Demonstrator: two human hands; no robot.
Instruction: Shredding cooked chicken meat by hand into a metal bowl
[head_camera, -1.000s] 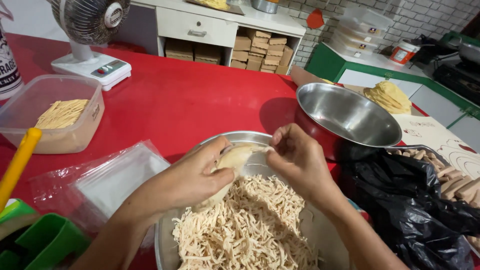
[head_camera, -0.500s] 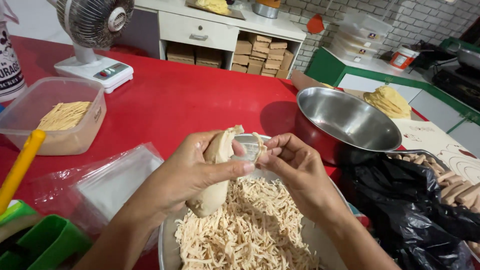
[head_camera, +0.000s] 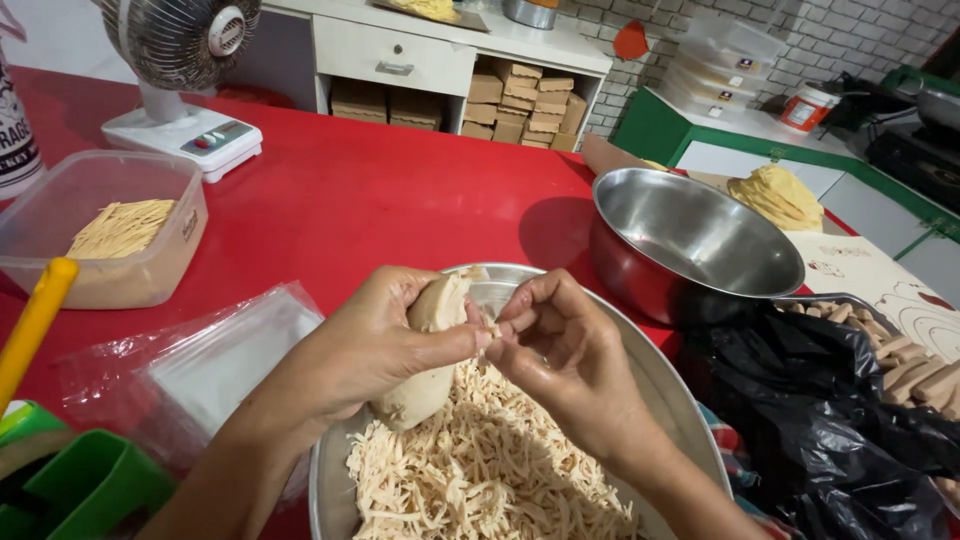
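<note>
On the red tabletop (head_camera: 380, 200) I see my left hand (head_camera: 375, 345) wrapped in a firm grip around a pale chicken piece (head_camera: 425, 350) while my right hand (head_camera: 560, 360) pinches a strand at its top — both held over the metal tray (head_camera: 690, 400), so shreds (head_camera: 480, 470) drop in.

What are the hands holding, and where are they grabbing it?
The left hand wraps around the middle of a pale cooked chicken piece. The right hand pinches a strand at its upper end.
</note>
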